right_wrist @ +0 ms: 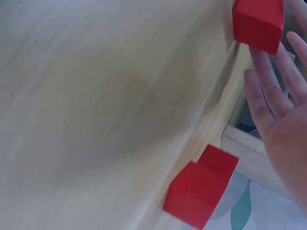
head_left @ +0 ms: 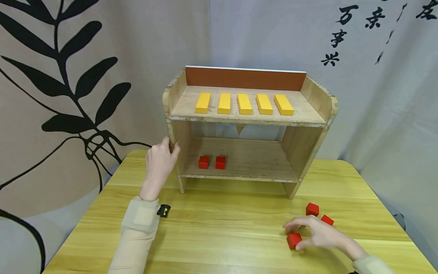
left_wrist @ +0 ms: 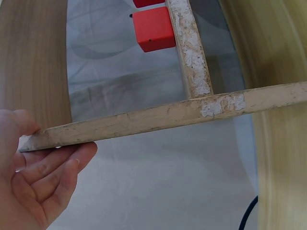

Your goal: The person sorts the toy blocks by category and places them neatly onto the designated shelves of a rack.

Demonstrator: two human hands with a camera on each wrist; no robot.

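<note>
My left hand (head_left: 159, 161) grips the left side panel of a small wooden shelf (head_left: 241, 179). In the left wrist view, the thumb lies on one face of the panel edge (left_wrist: 139, 120) and the fingers on the other. At the lower right, my right hand (head_left: 319, 232) is around a red block (head_left: 294, 241) on the table, thumb by its near side, fingers extended past it. The right wrist view shows those fingers (right_wrist: 273, 91) spread beside the red block (right_wrist: 259, 24). Two more red blocks, one farther back (head_left: 312, 209) and one partly behind the hand (head_left: 327, 220), lie nearby.
On the lower board stand two red blocks, a left one (head_left: 203, 162) and a right one (head_left: 220, 163). Several yellow bars (head_left: 244, 104) lie in a row on the upper board. The wooden table (head_left: 212, 228) has rounded back corners; a printed curtain (head_left: 256, 34) hangs behind.
</note>
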